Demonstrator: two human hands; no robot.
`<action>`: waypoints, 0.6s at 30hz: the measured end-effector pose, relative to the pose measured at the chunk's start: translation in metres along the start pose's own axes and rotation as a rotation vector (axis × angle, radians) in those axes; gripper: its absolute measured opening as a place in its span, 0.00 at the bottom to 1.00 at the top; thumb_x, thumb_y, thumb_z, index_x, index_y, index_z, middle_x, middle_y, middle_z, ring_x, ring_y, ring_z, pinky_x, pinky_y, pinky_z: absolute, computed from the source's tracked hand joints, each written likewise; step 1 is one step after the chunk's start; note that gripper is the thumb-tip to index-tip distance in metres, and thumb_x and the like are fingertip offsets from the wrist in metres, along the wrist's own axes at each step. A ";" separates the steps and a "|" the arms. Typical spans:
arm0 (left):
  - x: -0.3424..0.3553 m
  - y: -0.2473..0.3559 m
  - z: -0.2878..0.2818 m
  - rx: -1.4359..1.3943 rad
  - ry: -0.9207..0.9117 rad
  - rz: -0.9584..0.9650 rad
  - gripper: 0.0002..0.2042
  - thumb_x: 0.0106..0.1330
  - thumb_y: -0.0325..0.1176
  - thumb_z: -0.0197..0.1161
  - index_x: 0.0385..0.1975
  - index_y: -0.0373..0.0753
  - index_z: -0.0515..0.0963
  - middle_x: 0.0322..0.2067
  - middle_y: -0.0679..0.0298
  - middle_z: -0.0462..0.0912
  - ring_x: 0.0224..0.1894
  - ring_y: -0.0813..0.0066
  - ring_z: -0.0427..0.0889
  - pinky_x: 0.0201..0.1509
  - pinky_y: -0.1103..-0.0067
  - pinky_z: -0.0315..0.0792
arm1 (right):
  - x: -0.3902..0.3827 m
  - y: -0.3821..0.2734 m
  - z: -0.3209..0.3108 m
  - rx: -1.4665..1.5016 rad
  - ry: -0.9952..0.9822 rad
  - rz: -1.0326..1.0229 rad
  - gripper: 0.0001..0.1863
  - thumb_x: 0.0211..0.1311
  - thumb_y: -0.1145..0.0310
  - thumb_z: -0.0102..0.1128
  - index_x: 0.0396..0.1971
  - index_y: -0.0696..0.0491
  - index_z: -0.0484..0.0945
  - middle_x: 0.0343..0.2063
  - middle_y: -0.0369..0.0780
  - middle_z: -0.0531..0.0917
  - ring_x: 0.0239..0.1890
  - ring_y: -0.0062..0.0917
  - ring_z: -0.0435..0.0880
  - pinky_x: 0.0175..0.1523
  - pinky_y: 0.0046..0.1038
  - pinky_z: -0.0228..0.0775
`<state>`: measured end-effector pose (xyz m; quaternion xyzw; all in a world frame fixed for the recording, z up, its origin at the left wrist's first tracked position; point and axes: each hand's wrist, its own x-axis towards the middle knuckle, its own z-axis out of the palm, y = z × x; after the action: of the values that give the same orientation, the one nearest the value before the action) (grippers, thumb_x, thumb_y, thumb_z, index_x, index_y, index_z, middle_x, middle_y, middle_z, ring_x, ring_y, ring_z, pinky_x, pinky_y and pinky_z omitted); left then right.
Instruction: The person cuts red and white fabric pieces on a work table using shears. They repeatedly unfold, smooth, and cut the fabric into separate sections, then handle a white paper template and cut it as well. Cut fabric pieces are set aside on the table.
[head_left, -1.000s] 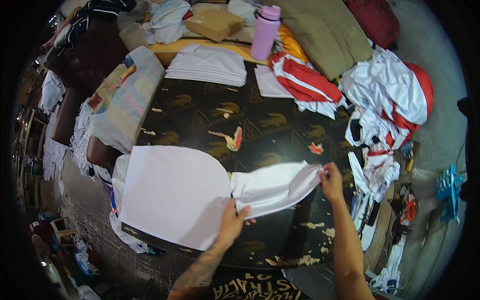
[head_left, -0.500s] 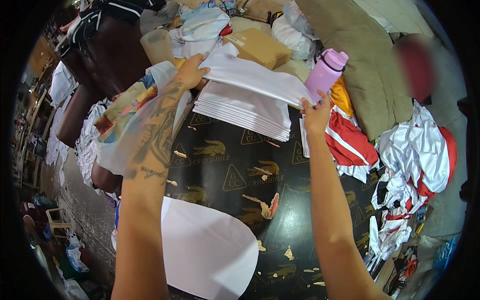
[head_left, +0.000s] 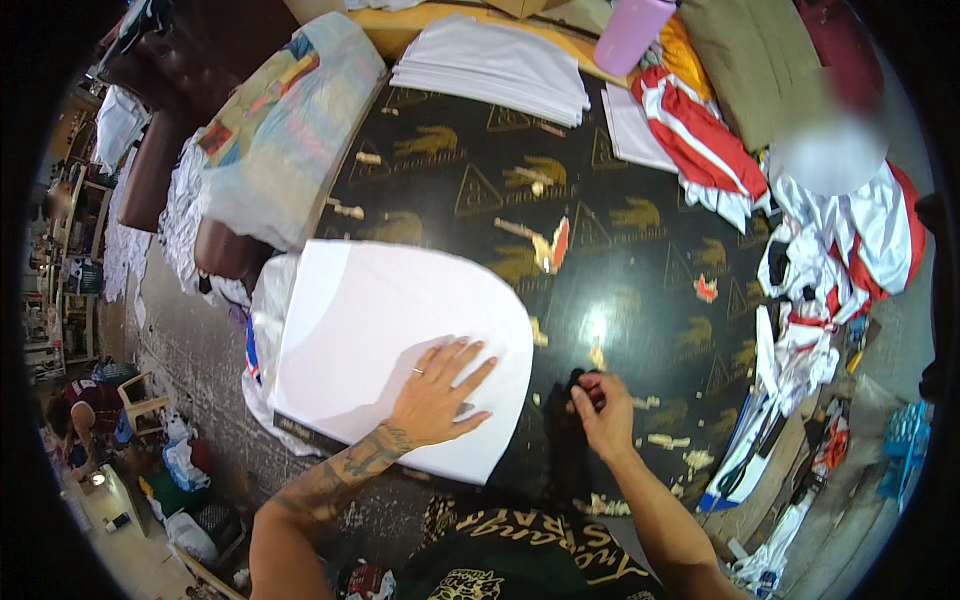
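Observation:
A white cut panel (head_left: 350, 330) with one rounded end lies at the near left of the black table (head_left: 430, 200). My left hand (head_left: 440, 393) rests flat on it, fingers spread, a ring on one finger. To the right of the panel, my right hand (head_left: 602, 405) hovers at or just over the bare table top. Its fingers are curled toward the thumb; what they hold, if anything, is too dark to make out. At the far edge sits a stack of folded white fabric (head_left: 490, 65), touched by neither hand.
A purple bottle (head_left: 632, 35) stands at the far right, beside red and white garments (head_left: 700, 135). Fabric in a clear plastic bag (head_left: 300, 130) lies along the left edge. Worn, peeled spots (head_left: 548, 245) mark the table top. Behind on the left, another person (head_left: 85, 415) bends down.
Both hands have let go of the top white fabric at the far stack and come back toward me. My left hand now lies on the rounded panel. The view has tilted nearer.

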<state>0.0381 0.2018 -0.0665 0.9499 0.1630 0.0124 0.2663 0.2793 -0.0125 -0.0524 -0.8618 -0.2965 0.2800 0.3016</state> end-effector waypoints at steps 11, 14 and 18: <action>0.041 0.155 0.108 0.172 0.191 0.007 0.42 0.73 0.67 0.56 0.82 0.50 0.60 0.82 0.54 0.54 0.84 0.46 0.48 0.82 0.39 0.42 | -0.130 0.123 -0.054 0.241 0.180 0.131 0.12 0.68 0.65 0.73 0.45 0.55 0.87 0.36 0.38 0.89 0.36 0.22 0.85 0.41 0.28 0.77; 0.038 0.183 0.122 0.140 0.302 0.088 0.42 0.74 0.65 0.56 0.83 0.50 0.57 0.82 0.52 0.53 0.84 0.44 0.49 0.81 0.38 0.42 | -0.140 0.179 -0.121 0.098 0.361 0.004 0.14 0.70 0.62 0.71 0.45 0.57 0.86 0.38 0.41 0.88 0.40 0.28 0.86 0.48 0.32 0.78; -0.017 0.136 0.105 0.368 0.422 -0.447 0.42 0.75 0.58 0.58 0.84 0.47 0.54 0.82 0.47 0.51 0.84 0.41 0.47 0.81 0.38 0.42 | -0.160 0.264 -0.207 -0.435 0.759 0.099 0.29 0.67 0.62 0.73 0.65 0.57 0.77 0.60 0.52 0.82 0.65 0.49 0.77 0.73 0.43 0.64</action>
<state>0.0747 0.0340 -0.0857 0.8995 0.4175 0.1200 0.0472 0.3999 -0.3645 -0.0482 -0.9602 -0.1751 -0.1111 0.1870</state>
